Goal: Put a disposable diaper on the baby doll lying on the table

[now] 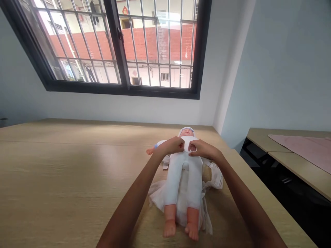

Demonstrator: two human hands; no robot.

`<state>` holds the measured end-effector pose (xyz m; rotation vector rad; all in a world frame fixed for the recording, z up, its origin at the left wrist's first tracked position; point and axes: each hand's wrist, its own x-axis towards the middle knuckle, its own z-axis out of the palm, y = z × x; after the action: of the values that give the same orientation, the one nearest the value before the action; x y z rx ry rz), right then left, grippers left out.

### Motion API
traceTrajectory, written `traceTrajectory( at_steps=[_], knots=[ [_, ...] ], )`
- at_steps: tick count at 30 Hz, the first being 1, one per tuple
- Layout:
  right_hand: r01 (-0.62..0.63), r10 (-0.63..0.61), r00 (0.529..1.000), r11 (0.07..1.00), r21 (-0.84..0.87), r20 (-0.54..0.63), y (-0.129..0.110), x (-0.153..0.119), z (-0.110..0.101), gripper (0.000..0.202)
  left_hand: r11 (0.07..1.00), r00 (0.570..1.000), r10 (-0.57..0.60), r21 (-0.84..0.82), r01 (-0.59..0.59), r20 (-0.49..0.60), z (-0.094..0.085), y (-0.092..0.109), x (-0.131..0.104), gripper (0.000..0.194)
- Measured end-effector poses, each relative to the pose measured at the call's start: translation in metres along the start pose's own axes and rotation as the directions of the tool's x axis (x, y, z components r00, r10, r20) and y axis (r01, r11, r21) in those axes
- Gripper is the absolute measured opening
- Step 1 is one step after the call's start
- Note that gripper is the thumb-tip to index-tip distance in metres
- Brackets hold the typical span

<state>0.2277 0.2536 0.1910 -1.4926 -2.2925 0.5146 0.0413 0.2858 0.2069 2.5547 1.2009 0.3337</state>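
Note:
A baby doll [172,179] in white clothes lies on its back on the wooden table, bare feet toward me. A white cap [186,130] with a dark pattern covers its head. My left hand [173,145] is closed at the doll's waist, knuckles up. Opposite it, my right hand [203,149] has its fingers curled in at the belly, the thumb just below them. Whatever the fingertips of either hand pinch is hidden or too small to make out. Thin, crumpled white material [157,193] spreads beneath the doll's legs and hips.
The wooden table [77,186] reaches to the wall under a barred window [124,88]. Its right edge runs close beside my right forearm. Beyond a dark gap stands another table [307,168] with a pink cloth [305,148] on it.

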Motion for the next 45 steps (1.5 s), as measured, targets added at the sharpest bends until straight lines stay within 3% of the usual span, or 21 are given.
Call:
traceTrajectory(
  at_steps=[5, 11, 20, 26, 33, 37, 41, 45],
  knots=[
    [-0.012, 0.011, 1.0, 1.0, -0.012, -0.012, 0.001, 0.001, 0.002, 0.02, 0.997, 0.998, 0.029, -0.068, -0.033, -0.054, -0.002, -0.007, 0.0, 0.009],
    [0.032, -0.023, 0.982, 0.998, 0.049, -0.186, 0.019, 0.013, 0.008, 0.016, 0.987, 0.975, 0.013, -0.156, -0.048, -0.22, 0.008, -0.021, 0.01, 0.007],
    [0.052, -0.021, 0.868, 0.997, 0.049, -0.497, 0.034, 0.033, 0.027, 0.019, 0.952, 0.913, -0.069, -0.3, -0.06, -0.403, 0.035, -0.03, 0.033, 0.009],
    [-0.052, 0.096, 0.881, 0.993, 0.106, -0.463, 0.046, 0.039, 0.033, 0.015, 0.961, 0.954, -0.115, -0.275, 0.035, -0.278, 0.023, -0.033, 0.025, 0.024],
    [-0.109, 0.152, 0.881, 0.987, 0.122, -0.448, 0.053, 0.043, 0.035, 0.013, 0.933, 0.963, -0.139, -0.357, 0.049, -0.229, 0.013, -0.036, 0.018, 0.012],
    [-0.103, 0.211, 0.862, 0.963, 0.248, -0.461, 0.052, 0.044, 0.034, 0.015, 0.865, 0.952, -0.189, -0.5, 0.047, -0.239, 0.013, -0.038, 0.017, 0.012],
    [-0.086, 0.258, 0.858, 0.925, 0.371, -0.444, 0.052, 0.045, 0.031, 0.018, 0.761, 0.961, -0.21, -0.648, 0.045, -0.179, 0.013, -0.044, 0.015, 0.019],
    [-0.07, 0.254, 0.865, 0.915, 0.398, -0.433, 0.057, 0.048, 0.032, 0.02, 0.718, 0.971, -0.201, -0.694, 0.059, -0.126, 0.017, -0.055, 0.019, 0.023]
  ],
)
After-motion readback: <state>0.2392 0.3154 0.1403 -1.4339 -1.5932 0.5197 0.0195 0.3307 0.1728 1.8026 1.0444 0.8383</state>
